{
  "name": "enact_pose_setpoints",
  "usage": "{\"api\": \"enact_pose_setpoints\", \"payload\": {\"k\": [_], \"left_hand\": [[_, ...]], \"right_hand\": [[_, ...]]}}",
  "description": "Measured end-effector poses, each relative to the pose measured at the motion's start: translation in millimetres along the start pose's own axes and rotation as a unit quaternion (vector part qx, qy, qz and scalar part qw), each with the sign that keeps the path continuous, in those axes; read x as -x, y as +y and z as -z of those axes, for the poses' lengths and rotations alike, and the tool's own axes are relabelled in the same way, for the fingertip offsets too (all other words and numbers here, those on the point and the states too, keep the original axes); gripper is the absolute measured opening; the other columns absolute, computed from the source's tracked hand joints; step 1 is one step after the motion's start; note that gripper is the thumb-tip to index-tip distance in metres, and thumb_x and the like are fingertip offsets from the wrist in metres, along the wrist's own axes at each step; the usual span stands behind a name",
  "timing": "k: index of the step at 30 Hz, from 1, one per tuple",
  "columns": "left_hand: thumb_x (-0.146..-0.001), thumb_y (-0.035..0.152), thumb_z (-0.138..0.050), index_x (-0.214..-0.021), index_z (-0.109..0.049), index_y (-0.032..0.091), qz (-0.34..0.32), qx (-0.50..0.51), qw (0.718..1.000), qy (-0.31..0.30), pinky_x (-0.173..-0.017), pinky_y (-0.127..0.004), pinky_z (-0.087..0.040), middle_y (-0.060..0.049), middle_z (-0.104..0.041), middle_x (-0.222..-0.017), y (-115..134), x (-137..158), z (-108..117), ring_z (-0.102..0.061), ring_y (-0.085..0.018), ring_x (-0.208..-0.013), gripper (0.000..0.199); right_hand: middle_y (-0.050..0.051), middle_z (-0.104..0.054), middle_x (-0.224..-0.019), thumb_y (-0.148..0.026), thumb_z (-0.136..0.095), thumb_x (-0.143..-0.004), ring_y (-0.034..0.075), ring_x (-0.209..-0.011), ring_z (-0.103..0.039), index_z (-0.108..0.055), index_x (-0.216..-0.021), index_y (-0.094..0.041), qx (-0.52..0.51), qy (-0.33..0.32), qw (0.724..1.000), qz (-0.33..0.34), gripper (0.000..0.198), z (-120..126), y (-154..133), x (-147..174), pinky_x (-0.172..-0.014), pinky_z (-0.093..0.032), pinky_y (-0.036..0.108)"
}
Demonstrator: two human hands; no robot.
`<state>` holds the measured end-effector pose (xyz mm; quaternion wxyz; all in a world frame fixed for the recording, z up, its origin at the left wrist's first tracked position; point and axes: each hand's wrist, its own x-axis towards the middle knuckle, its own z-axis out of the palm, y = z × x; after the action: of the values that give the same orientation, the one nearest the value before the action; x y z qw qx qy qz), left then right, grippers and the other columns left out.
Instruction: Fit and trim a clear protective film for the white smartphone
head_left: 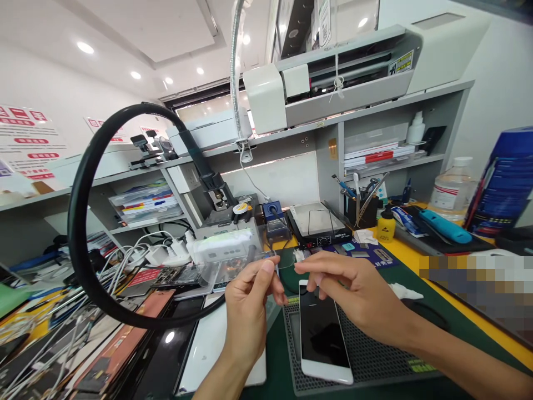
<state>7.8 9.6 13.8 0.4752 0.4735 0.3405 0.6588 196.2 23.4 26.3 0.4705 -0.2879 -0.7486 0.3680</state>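
My left hand (252, 297) is raised in front of me with thumb and forefinger pinched together. A thin clear film (286, 268) shows at its fingertips; its outline is hard to make out. Close by on the right, my right hand (353, 286) hovers with fingers bent and apart, and nothing shows between them. Below the hands lies a white-framed smartphone (325, 333), its dark screen facing up. Part of its top end is hidden by my right fingers. The phone rests on a grey perforated pad (366, 355) over a green mat (453, 339).
A black hose (79, 233) loops at the left, above stacked phone parts (125, 339) and tangled white cables (125, 250). Behind stand a flat hot plate (318, 222), a tool holder (360, 205) and a yellow bottle (386, 226). A shelf (303, 130) crosses the back.
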Motion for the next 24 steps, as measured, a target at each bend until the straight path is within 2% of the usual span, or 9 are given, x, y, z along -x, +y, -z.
{"api": "enact_pose_setpoints", "payload": {"k": [5, 12, 24], "left_hand": [[-0.092, 0.039, -0.069, -0.103, -0.076, 0.016, -0.012, 0.017, 1.0, 0.006, -0.054, -0.026, -0.05, 0.004, -0.056, -0.056, 2, -2, 4, -0.05, -0.01, -0.05, 0.027], [-0.09, 0.038, -0.071, -0.1, -0.077, 0.014, -0.031, 0.036, 0.999, 0.023, -0.052, -0.024, -0.049, 0.005, -0.052, -0.051, 8, -7, 5, -0.048, -0.009, -0.048, 0.026], [-0.09, 0.036, -0.071, -0.097, -0.077, 0.014, -0.034, 0.036, 0.999, 0.021, -0.051, -0.023, -0.047, 0.006, -0.05, -0.048, 9, -6, 4, -0.048, -0.009, -0.047, 0.023]], "right_hand": [[0.002, -0.071, -0.1, -0.013, -0.051, -0.098, 0.015, -0.083, -0.066, -0.077, -0.112, -0.028, 0.033, -0.015, 0.999, -0.006, 0.033, -4, 1, 0, -0.067, -0.05, 0.026], [0.004, -0.074, -0.096, -0.016, -0.054, -0.096, 0.018, -0.085, -0.068, -0.078, -0.101, -0.021, 0.071, -0.017, 0.997, -0.006, 0.025, -7, 0, -1, -0.071, -0.051, 0.029], [0.004, -0.074, -0.098, -0.022, -0.057, -0.096, 0.019, -0.086, -0.068, -0.078, -0.099, -0.023, 0.085, -0.022, 0.996, -0.027, 0.021, -9, 0, 2, -0.074, -0.05, 0.03]]}}
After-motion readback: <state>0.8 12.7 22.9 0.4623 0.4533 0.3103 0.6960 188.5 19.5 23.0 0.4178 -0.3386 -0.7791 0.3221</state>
